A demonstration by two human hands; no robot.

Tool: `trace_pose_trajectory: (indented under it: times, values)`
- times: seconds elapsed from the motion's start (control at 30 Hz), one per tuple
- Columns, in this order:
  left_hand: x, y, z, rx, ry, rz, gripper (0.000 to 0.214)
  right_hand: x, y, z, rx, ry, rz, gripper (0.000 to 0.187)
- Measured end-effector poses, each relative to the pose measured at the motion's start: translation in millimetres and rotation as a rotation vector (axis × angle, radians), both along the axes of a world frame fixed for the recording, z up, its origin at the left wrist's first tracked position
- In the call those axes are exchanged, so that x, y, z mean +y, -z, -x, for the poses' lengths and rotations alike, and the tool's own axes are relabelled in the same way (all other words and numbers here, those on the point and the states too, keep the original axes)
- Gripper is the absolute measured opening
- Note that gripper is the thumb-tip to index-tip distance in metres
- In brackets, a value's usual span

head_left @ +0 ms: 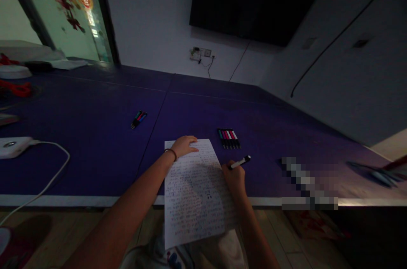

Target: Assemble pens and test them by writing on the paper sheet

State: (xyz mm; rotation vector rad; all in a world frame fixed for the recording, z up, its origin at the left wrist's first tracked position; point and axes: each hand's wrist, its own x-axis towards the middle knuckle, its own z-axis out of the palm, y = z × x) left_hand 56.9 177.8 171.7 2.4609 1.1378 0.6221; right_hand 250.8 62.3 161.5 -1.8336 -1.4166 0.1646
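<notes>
A sheet of paper (pixel 197 192) covered in rows of handwriting lies on the purple table, its lower part hanging over the front edge. My left hand (pixel 185 147) rests on the paper's upper part, fingers stretched out and holding nothing; a dark band circles the wrist. At the sheet's right edge, my right hand (pixel 234 176) is closed around a white and black pen (pixel 241 162). The pen's tip is hidden by the hand. Just beyond, a row of several colored pens (pixel 229 138) lies side by side. Farther left is a small bunch of pens (pixel 138 119).
The purple table (pixel 104 133) runs to the wall, below a dark screen (pixel 254 1). At left are a white power strip (pixel 15 147) with its cable (pixel 65 154) and red-handled scissors (pixel 17 88). A blurred-out object (pixel 305 182) lies at the right front edge.
</notes>
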Motion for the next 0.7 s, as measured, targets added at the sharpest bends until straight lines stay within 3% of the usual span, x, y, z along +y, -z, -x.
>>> trace_pose_trajectory:
  times: [0.2,0.37,0.47,0.57,0.7]
  values:
    - [0,2.7,0,0.055,0.013,-0.088,0.037,-3,-0.9,1,0.125,-0.011,-0.016,0.024]
    - [-13,-16.7,-4,0.159,0.112,-0.357,0.023,-4,-3.2,-1,0.354,-0.021,0.003,0.037]
    - [-35,-36.2,-14,0.177,0.185,-0.464,0.02,-7,-6.7,-2,0.386,-0.09,0.024,0.034]
    - [-69,-49.4,-31,0.291,0.247,-0.452,0.02,-8,-11.3,-3,0.304,-0.129,0.01,0.025]
    - [-120,-43.4,-59,0.389,0.216,-0.484,0.015,-5,-12.3,0,0.157,-0.074,0.006,0.027]
